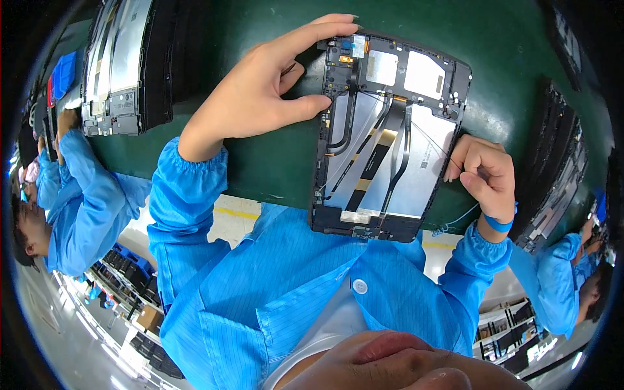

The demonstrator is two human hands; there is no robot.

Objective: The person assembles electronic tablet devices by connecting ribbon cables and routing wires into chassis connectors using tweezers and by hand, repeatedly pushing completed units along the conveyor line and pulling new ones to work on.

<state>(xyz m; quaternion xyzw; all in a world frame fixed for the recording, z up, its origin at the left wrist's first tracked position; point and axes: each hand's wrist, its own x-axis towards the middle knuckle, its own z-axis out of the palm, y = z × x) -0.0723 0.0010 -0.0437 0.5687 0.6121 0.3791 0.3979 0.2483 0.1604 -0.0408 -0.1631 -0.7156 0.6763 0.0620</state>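
Head view: an opened tablet chassis [389, 136], back cover off, lies flat on the dark green table [513, 45], near the table's edge closest to the person. Inside it show flat ribbon cables, black wires and two pale shield plates at the far end.

The left hand [260, 91] grips the far left corner of the chassis: the forefinger stretches along its top edge, and the thumb presses on the left rim beside the black wires. The right hand [484, 172] is curled into a loose fist against the chassis's right edge, thumb and forefinger pinched together; a thin wire seems to run from the pinch into the chassis, though it is too fine to be sure. A blue wrist strap [499, 223] circles that wrist, with a coiled cord trailing from it.

A stack of similar open chassis [120, 65] sits on the table well to the left, and another dark stack [552, 169] stands just to the right of the right hand. Co-workers in blue smocks [84, 201] work at both sides. Nothing lies between the hands and the chassis.
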